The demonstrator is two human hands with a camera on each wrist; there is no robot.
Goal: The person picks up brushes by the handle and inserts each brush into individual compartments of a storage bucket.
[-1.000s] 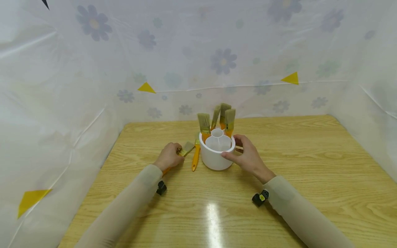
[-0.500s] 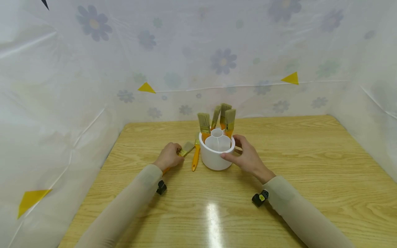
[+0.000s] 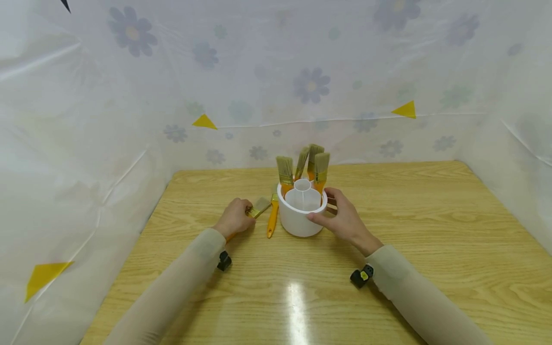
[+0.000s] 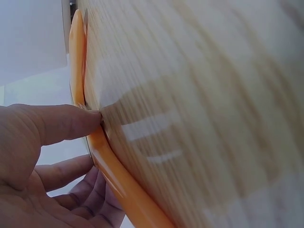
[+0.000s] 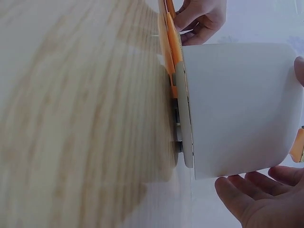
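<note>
In the head view my left hand (image 3: 235, 217) pinches a flat paintbrush (image 3: 260, 206) near its metal ferrule, low over the table. The left wrist view shows thumb and fingers on that brush's orange handle (image 4: 124, 187). A second orange-handled paintbrush (image 3: 272, 219) lies on the table, between my left hand and a round white brush holder (image 3: 297, 223). My right hand (image 3: 345, 218) grips the holder's right side, thumb at the front rim, fingers around the back. Several brushes (image 3: 285, 170) stand bristles up in its outer compartments. A wide front compartment (image 3: 303, 199) holds no brush.
The wood-grain table (image 3: 422, 239) extends on all sides of the holder. White sheeting (image 3: 258, 72) with a flower print rises behind it, and plain sheeting (image 3: 56, 167) hangs at the left. Yellow triangles (image 3: 404, 110) mark the sheeting.
Both hands keep their places and grips. The tops of the brushes standing in the holder have shifted very slightly to the right.
</note>
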